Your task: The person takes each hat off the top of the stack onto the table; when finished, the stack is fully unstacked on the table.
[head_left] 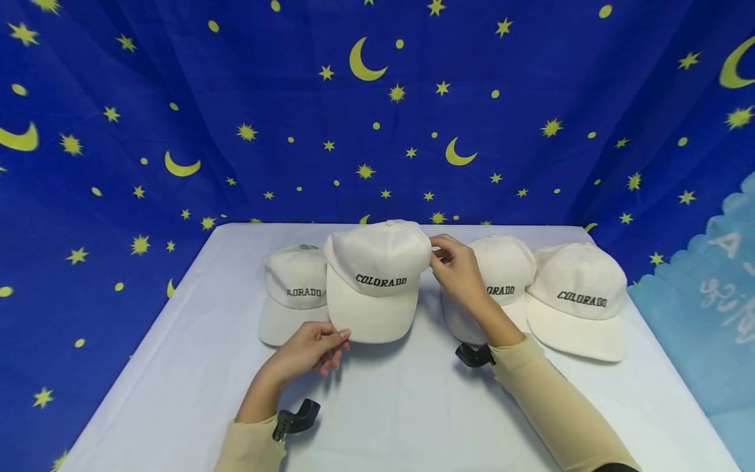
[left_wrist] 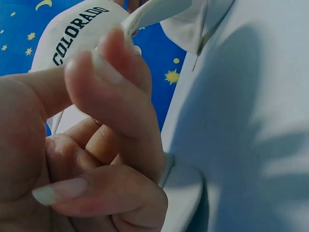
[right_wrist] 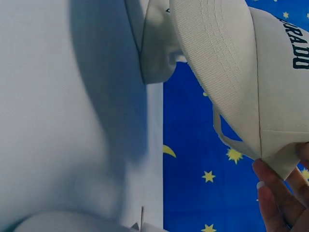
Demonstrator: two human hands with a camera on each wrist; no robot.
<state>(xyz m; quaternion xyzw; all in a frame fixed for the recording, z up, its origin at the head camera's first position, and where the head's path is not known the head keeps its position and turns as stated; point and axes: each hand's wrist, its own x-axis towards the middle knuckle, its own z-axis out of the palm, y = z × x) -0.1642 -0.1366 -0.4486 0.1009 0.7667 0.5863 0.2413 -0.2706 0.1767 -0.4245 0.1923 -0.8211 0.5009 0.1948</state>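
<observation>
A cream baseball cap (head_left: 377,262) with dark COLORADO lettering is held up over the table, its brim toward me. My left hand (head_left: 312,347) pinches the brim's left edge between thumb and fingers. On the cap's other side, my right hand (head_left: 457,269) pinches the fabric near the back; the right wrist view shows its fingers (right_wrist: 273,183) on the cap's lower corner. Behind the left hand sits another cap (head_left: 291,282), partly hidden by the held one. A third cap (head_left: 501,262) lies behind the right hand and forearm, which cover part of its front.
One more COLORADO cap (head_left: 578,301) stands at the right, touching its neighbour. They rest on a white-covered table (head_left: 377,419). A blue cloth (head_left: 283,85) with yellow stars and moons hangs behind and at the sides. Light blue material (head_left: 702,314) hangs at the right.
</observation>
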